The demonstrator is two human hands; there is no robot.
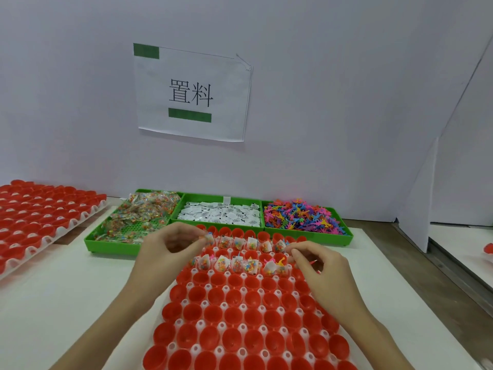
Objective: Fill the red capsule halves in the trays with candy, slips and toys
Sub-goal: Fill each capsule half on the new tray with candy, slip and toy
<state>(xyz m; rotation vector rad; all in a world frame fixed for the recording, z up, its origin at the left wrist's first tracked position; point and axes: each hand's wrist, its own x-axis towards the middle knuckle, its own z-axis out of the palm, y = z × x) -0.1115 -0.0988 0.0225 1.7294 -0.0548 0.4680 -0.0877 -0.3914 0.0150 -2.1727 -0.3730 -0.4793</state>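
Candy packet (209,239) pinched in left hand (170,247) should be seated fully in the red capsule half (212,231) just beyond its fingertips — right hand (317,263), fingers curled (pink toy (312,262) apparently held), stays beside the filled rows.

Two large black characters, 置料, are printed on a white paper sheet (193,93) taped to the wall. Print is seen on the white slips (221,213), but too small to be read.

Glossy red plastic capsule halves (234,313)
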